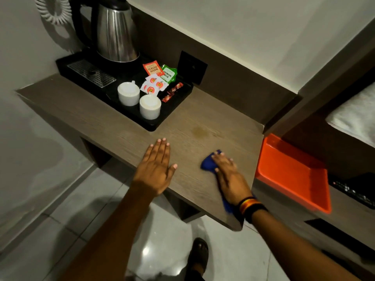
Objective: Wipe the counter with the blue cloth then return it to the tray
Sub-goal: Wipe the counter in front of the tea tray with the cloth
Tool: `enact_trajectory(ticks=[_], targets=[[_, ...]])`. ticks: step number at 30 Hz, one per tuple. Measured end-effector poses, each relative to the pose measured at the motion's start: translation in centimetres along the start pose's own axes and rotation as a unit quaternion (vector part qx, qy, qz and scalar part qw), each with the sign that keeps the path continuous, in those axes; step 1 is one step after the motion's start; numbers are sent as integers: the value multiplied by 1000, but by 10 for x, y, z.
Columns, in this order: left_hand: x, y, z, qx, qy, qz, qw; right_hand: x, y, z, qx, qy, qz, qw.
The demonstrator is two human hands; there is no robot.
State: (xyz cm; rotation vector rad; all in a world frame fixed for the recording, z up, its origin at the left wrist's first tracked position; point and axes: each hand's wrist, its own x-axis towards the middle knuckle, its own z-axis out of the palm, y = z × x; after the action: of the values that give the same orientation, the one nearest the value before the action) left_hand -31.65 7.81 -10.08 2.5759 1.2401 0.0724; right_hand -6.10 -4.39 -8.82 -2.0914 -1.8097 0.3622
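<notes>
Wiping the counter [192, 122]: first step, judged under way. Pressing the blue cloth [209, 164] flat near the front edge under the right hand [229, 179], fingers straight. Resting the left hand [156, 169] flat, palm down, holding nothing. Next, probably: sweeping toward the brownish stain [199, 131], then carrying across to the orange tray [294, 175].

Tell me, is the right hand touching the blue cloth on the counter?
Touching. The head view shows the right hand lying flat on the blue cloth, which pokes out from under it.

"CLASSIC ASSAM" sachet [153, 68] ("PREMIUM GREEN" sachet [168, 74])
</notes>
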Motion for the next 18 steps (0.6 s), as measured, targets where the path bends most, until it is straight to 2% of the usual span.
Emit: enact_trajectory(ticks=[3, 6, 8, 10, 11, 13, 15, 16, 18], targets=[[-4, 1, 10, 7, 45, -4, 999, 47, 35, -17, 10, 50, 118, 992], [-7, 0, 18, 2, 104, 4, 995, 118, 21, -9, 4, 74, 153, 985], [-13, 0, 23, -14, 193, 34, 981, 138, -4, 7, 18, 68, 121, 990], [-15, 1, 27, -12, 284, 61, 957, 123, -21, 18, 17, 32, 43, 998], [-16, 3, 25, -7, 294, 65, 954, 107, -22, 18, 12, 15, 10, 1000], [-16, 5, 15, -8, 214, 51, 976, 78, -8, 11, 14, 21, 9, 1000], [-10, 3, 9, -6, 94, 10, 996, 81, 7, 0, 14, 45, 60, 997], [-7, 2, 7, 5, 60, -1, 998, 93, 10, -4, 4, 48, 93, 994], [-4, 3, 11, 23, 49, -10, 998, 127, 3, -4, -25, 50, 137, 989]])
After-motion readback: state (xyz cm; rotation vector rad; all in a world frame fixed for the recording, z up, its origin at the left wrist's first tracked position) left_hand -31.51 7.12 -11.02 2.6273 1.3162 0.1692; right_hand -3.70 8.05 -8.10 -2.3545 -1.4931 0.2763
